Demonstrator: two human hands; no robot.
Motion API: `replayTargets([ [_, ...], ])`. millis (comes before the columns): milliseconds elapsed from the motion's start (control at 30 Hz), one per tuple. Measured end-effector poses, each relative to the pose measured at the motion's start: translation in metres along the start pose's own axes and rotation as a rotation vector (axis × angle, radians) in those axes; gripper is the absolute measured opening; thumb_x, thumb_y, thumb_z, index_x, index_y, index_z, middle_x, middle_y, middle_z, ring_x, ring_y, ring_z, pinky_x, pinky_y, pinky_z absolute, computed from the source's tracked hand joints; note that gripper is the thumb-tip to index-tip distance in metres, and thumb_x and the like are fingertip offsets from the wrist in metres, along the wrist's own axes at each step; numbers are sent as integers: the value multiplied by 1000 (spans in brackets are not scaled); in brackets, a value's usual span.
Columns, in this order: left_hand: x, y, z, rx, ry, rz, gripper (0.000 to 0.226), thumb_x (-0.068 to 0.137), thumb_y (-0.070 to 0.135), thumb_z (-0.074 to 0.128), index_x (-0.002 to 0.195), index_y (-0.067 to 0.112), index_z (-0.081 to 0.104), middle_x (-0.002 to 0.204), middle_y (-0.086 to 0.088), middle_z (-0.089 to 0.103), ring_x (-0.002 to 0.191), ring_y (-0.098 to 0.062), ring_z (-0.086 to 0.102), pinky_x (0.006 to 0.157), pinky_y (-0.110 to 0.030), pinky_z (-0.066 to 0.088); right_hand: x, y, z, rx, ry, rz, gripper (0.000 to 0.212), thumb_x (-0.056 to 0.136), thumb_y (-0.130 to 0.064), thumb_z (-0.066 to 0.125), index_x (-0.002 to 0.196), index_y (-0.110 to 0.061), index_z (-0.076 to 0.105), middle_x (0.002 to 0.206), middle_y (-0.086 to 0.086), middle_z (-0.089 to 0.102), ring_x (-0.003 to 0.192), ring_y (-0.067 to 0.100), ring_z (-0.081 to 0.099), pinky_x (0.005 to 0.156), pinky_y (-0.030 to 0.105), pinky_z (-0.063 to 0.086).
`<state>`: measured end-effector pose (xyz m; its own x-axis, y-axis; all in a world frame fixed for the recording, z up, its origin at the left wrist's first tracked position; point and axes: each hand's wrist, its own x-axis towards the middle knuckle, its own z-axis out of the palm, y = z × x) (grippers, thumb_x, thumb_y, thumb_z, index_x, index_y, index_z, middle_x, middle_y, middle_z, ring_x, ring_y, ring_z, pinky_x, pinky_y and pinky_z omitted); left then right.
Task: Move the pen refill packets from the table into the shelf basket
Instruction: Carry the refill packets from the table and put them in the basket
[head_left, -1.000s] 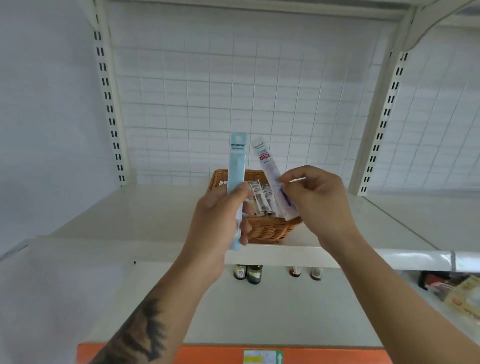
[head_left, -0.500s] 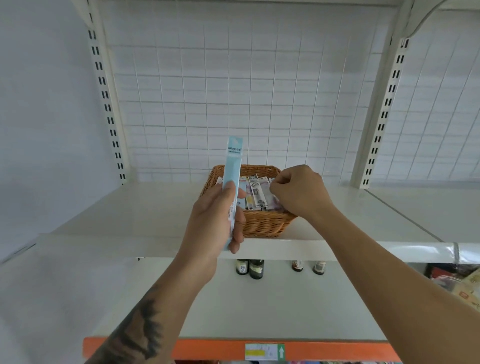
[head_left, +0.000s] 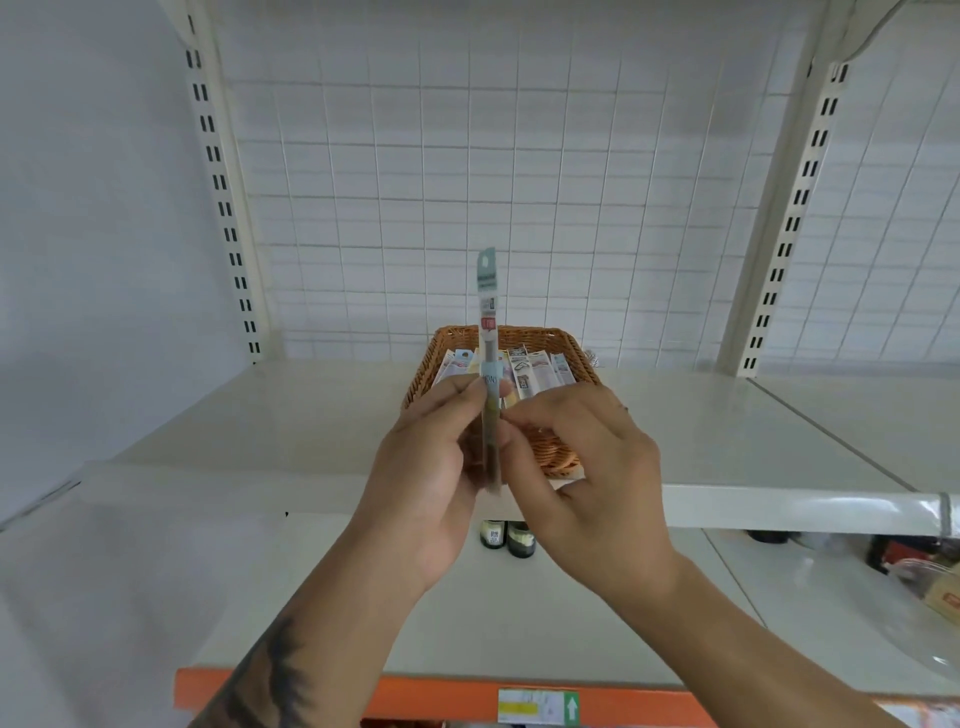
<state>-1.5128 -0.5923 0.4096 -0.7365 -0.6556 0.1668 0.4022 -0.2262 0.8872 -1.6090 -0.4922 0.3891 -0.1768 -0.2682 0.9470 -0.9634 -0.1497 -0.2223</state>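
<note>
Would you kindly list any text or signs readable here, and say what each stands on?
"ONS": partial letters on the light blue band of the held packet, beside the left hand.
White up arrow on green: shelf-edge tag.
Held packet's header and red label: too blurred to read.
Packets in the basket: print too small.
Bottle labels below: unreadable.

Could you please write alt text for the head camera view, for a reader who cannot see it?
Left hand holds a pen refill packet upright before a wicker basket of packets on a white shelf; right hand pinches its lower part.
</note>
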Motion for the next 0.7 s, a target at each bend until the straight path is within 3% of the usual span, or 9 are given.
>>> replayTargets([
  [67, -4, 1, 1, -27, -9, 9, 29, 106, 23, 52, 124, 8, 71, 128, -26, 67, 99, -27, 62, 75, -34, 48, -4, 2, 2, -13, 4, 13, 9, 92, -14, 72, 99, -10, 76, 95, -2, 72, 89, 20, 66, 72, 39, 54],
  [133, -9, 3, 5, -31, -23, 29, 28, 107, 20, 51, 123, 8, 71, 121, -18, 73, 94, -21, 68, 64, -28, 52, -6, 2, 3, -25, -1, 20, 13, 93, -14, 71, 105, -11, 74, 97, -2, 71, 88, 20, 66, 71, 40, 55],
  [233, -15, 5, 6, 28, -48, 91, 27, 107, 18, 51, 116, 13, 75, 113, -12, 77, 94, -20, 73, 67, -28, 57, -3, 1, 2, -29, -51, 31, 19, 95, -16, 65, 112, -12, 73, 99, -2, 72, 90, 18, 68, 73, 37, 56],
  [300, -16, 2, 0, 229, 20, 240, 25, 107, 22, 53, 111, 19, 77, 106, -6, 78, 98, -25, 74, 74, -35, 59, 3, -3, 4, -5, -80, 63, 17, 95, -13, 66, 110, -14, 73, 98, -5, 72, 89, 11, 67, 75, 29, 55],
  [400, -16, -16, -27, 772, 187, 660, 20, 103, 37, 55, 106, 28, 72, 100, 11, 74, 96, -12, 69, 83, -32, 56, 23, -8, 0, 51, -86, 193, 17, 95, -9, 68, 108, -19, 72, 88, -14, 68, 77, 3, 63, 71, 15, 50],
  [467, -19, -32, -53, 1069, 285, 821, 19, 102, 39, 55, 108, 28, 70, 105, 16, 69, 102, -8, 65, 93, -39, 51, 45, -3, -3, 2, -113, 356, 16, 97, -12, 66, 105, -25, 69, 85, -15, 68, 74, 4, 62, 64, 11, 47],
  [600, -19, -60, -94, 1407, 387, 839, 21, 98, 34, 58, 112, 25, 71, 122, 4, 70, 122, -26, 62, 114, -64, 33, 92, 35, -1, -142, -388, 732, 20, 94, -9, 59, 96, -24, 71, 89, -2, 72, 64, 13, 62, 49, 19, 44],
  [700, -16, -71, -110, 1571, 337, 781, 33, 100, 39, 55, 126, 24, 68, 132, 0, 68, 136, -29, 54, 119, -67, 25, 101, 50, 8, -193, -564, 834, 21, 92, -1, 60, 95, -14, 76, 87, -1, 69, 75, 19, 63, 58, 27, 45],
])
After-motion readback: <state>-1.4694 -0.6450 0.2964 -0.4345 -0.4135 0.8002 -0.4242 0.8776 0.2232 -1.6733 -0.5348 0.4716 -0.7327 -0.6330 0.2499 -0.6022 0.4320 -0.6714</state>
